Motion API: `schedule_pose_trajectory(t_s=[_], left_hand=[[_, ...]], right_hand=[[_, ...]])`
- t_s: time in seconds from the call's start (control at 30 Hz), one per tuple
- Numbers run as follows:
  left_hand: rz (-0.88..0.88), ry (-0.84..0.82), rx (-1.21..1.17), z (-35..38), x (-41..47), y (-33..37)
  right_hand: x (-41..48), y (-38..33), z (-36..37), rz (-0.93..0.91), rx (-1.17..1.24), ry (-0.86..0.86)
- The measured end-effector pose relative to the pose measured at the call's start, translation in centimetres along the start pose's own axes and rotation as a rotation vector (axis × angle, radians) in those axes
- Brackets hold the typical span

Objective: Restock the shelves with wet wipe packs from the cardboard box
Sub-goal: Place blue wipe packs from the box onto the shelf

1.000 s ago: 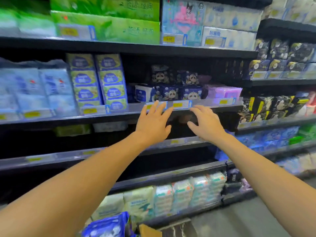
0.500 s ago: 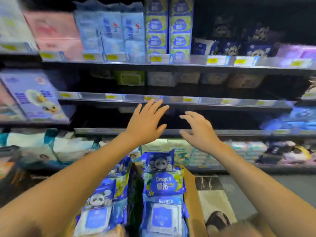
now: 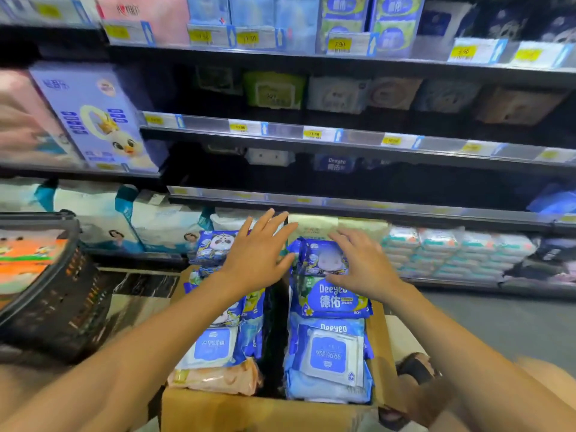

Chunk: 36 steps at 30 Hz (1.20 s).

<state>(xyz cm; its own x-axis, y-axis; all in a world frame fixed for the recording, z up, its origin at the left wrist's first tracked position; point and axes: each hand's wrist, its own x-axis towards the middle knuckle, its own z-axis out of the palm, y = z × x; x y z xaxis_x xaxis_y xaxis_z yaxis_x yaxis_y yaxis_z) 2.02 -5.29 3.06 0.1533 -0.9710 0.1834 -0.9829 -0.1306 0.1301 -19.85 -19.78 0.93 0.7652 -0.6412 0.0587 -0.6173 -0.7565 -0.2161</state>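
The left hand (image 3: pixel 258 254) extends forward, palm down, fingers straight and spread, above the left column of wet wipe packs (image 3: pixel 218 341) in the cardboard box (image 3: pixel 249 413). The right hand (image 3: pixel 363 265) extends beside it, palm down, fingers spread and slightly bent, over the rear pack (image 3: pixel 324 260) of the right column. Contact with that pack cannot be confirmed. Neither hand holds anything.

The box stands on the floor before the shelves (image 3: pixel 343 60), its packs in two columns. The blue pack (image 3: pixel 333 300) just below the right hand reads "Deeyeo" and "德佑". The next pack (image 3: pixel 330 350) reads "Deeyeo" and, inverted, "99.9%". A panda pack (image 3: pixel 215 246) lies at the left column's far end. On the shelves, one price label (image 3: pixel 339 44) reads "7.90", and a dark pack (image 3: pixel 336 163) reads "Deeyeo".
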Motion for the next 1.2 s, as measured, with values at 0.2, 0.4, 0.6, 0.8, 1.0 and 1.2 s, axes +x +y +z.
schedule_pose_trajectory(t_s=[0.2,0.4,0.6,0.8,1.0,1.2], left_hand=[[-0.003,-0.016,-0.009,1.1,-1.2,-1.4],[-0.036,-0.038,0.007,1.3,-1.5,-2.9],[-0.073,-0.018,-0.009,0.5,-1.5,-4.9],[-0.235,0.024,-0.077,-1.6,-0.8,-10.0],[-0.437,-0.212,-0.086,-2.3,-0.9,-13.5],[-0.667,-0.391,-0.366,-1.8,-1.9,-14.6]], right_hand=[[0.8,0.5,2.1,-0.016,-0.086,-0.037],[1.5,0.9,2.9,-0.023,-0.071,-0.023],[2.3,0.6,2.7,-0.017,-0.021,-0.019],[2.4,0.7,2.7,-0.022,-0.008,-0.011],[2.4,0.8,2.7,-0.018,-0.006,0.002],[2.5,1.6,2.1,0.087,0.035,0.015]])
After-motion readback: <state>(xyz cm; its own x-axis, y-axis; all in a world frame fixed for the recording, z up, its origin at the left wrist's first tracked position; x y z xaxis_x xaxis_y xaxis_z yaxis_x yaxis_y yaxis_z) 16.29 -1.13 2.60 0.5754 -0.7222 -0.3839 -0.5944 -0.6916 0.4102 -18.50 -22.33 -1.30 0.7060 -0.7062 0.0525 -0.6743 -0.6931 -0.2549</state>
